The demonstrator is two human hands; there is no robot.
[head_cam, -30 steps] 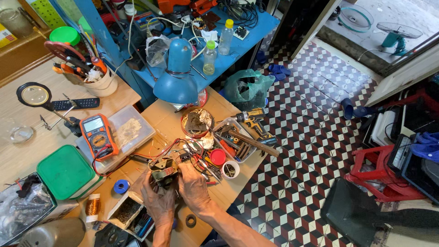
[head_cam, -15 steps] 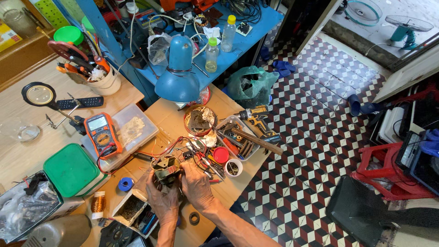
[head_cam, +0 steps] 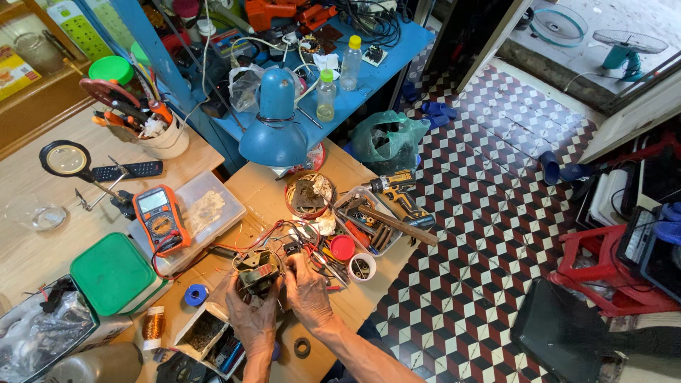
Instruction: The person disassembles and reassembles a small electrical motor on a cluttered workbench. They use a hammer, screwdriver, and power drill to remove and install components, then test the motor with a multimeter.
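Two bare hands in shot, left hand (head_cam: 254, 320) and right hand (head_cam: 306, 291), both coming up from bottom edge. No gloves, no rings, no watch or wristband visible. Forearms bare too, no sleeve showing anywhere up to frame edge. Right forearm lean, veins and tendons standing out. Knuckles look creased, skin wrinkly. Nails too small to make out. Rest of body out of view.

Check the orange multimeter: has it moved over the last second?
No. The multimeter lies on the clear box beside the green lid, as before. Its shift in the frame matches the whole bench, so only the camera moved.
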